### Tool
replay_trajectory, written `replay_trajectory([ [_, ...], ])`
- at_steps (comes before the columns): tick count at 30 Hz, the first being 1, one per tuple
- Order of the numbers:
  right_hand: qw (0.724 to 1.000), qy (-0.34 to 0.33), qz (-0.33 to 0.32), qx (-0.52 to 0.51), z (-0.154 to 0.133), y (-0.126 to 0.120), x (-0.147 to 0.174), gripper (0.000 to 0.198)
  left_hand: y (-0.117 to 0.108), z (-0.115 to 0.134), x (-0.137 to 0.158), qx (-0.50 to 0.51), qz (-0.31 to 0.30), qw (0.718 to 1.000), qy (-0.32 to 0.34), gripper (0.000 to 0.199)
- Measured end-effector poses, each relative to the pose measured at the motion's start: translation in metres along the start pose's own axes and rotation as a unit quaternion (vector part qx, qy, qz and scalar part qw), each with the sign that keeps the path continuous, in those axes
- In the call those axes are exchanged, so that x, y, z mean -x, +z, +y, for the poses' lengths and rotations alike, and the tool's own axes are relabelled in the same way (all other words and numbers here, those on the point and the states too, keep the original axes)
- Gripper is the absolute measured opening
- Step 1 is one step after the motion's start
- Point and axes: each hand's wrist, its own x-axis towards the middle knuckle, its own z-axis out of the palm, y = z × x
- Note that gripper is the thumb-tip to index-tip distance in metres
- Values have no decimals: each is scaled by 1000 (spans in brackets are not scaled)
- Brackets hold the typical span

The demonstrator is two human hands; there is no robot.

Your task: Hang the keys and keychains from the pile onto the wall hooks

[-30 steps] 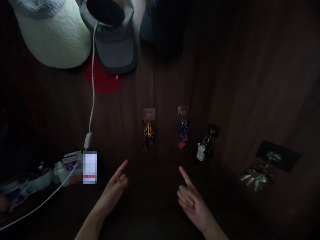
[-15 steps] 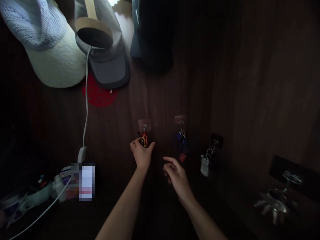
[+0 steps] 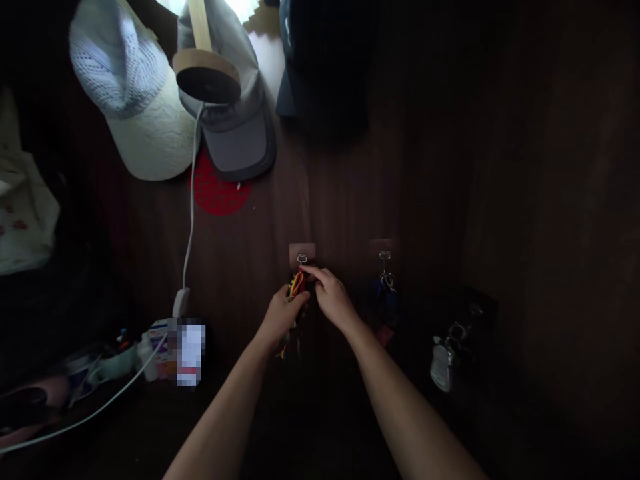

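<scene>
A bundle of red, yellow and dark cord [image 3: 298, 283] hangs from a small metal hook [image 3: 302, 259] on the dark wooden wall. My left hand [image 3: 286, 308] is closed round the bundle from the left, its thumb across the front. Loose ends with small coloured bits dangle below that hand. From the right, my right hand [image 3: 331, 293] reaches to the top of the cord, index fingertip at the loop just under the hook; its other fingers are curled and partly hidden. To the right, a bunch of keys with blue parts [image 3: 387, 293] hangs on another hook.
Farther right hangs a silvery key bunch [image 3: 443, 363]. Above are a white cap [image 3: 150, 140], a grey cap [image 3: 237, 143] and a dark cap [image 3: 325, 73]. A white cable [image 3: 192, 213] runs down past small bottles and boxes [image 3: 147, 357] at lower left.
My right hand has moved up and left to the top of the cord. My left hand has closed more visibly round the bundle. The whole view has shifted, showing more on the left.
</scene>
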Motion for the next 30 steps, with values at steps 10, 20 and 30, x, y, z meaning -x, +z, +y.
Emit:
replay_trajectory([
  [10, 998, 44, -13, 52, 0, 2, 11, 47, -29, 58, -9, 170, -60, 978, -101, 27],
  [20, 998, 62, 22, -22, 9, 5, 54, 48, -26, 4, -2, 194, -102, 969, -117, 22],
  [30, 995, 94, -35, -31, -12, 16, 9, 53, -48, 39, -33, 229, -167, 958, -41, 23],
])
